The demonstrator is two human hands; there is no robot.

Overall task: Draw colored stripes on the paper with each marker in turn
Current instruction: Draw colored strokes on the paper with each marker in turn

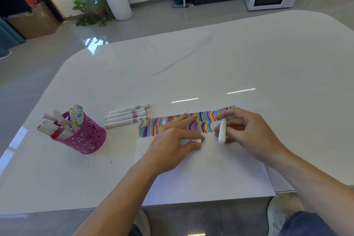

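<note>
The paper [201, 174] lies at the near edge of the counter [210, 63], its far strip packed with rows of coloured stripes [172, 122] and the near part bare. Over it, the right hand [247, 132] has its fingers curled round a white marker [222, 130]. The marker stands just beside the end of the lowest stripe row, and its far end is tucked under the fingers, so I can't tell whether a tip is on the sheet. The left hand [172, 140] lies on the paper's middle with the forefinger stretched out over the stripes, thumb and another finger pinching a small white cap [195, 140]. So this looks like the changeover around a stroke, cap off and marker ready. To do it well, keep the left hand's weight on the sheet so it can't slide, and start the next stroke right at the end of the unfinished row. Match the curve and spacing of its neighbours, and keep the right palm off fresh ink. The cap should stay in that pinch so it goes straight back on. Off the paper's left far corner lie four markers [126, 116] side by side, probably used. Further left of the paper, a pink cup [84, 136] holds spare markers [57, 126] for the coming turns.
</note>
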